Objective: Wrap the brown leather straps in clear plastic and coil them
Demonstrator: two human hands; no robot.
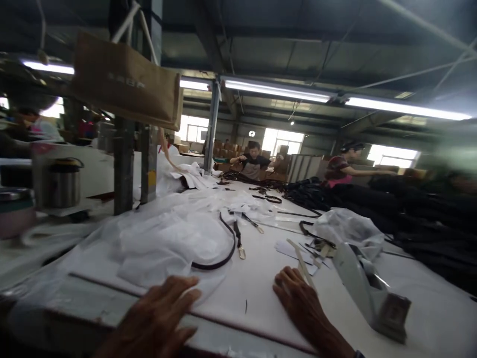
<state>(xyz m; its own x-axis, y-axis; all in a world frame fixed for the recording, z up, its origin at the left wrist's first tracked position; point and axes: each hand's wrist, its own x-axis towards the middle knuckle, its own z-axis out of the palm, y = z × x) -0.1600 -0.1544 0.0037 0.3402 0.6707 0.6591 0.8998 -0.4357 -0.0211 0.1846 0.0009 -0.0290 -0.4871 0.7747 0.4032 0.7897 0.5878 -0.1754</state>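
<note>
My left hand (160,311) is at the table's front edge with its fingers apart and nothing visible in it. Just beyond its fingertips lies thin white plastic sheeting (164,238). My right hand (298,298) rests palm down on the white tabletop (257,283), fingers slightly bent, beside a narrow beige strip (301,261). Between and beyond the hands, a dark curved strap (219,264) lies partly on the plastic. Next to it is a short dark strap with a gold-coloured metal clip (242,252). A small dark thread-like scrap (246,306) lies between my hands.
A grey tape dispenser (357,283) stands to the right, near crumpled clear plastic (348,228) and paper scraps (294,252). Dark material (421,223) is heaped at far right. A brown bag (126,82) hangs upper left by metal posts. Two people work beyond the table.
</note>
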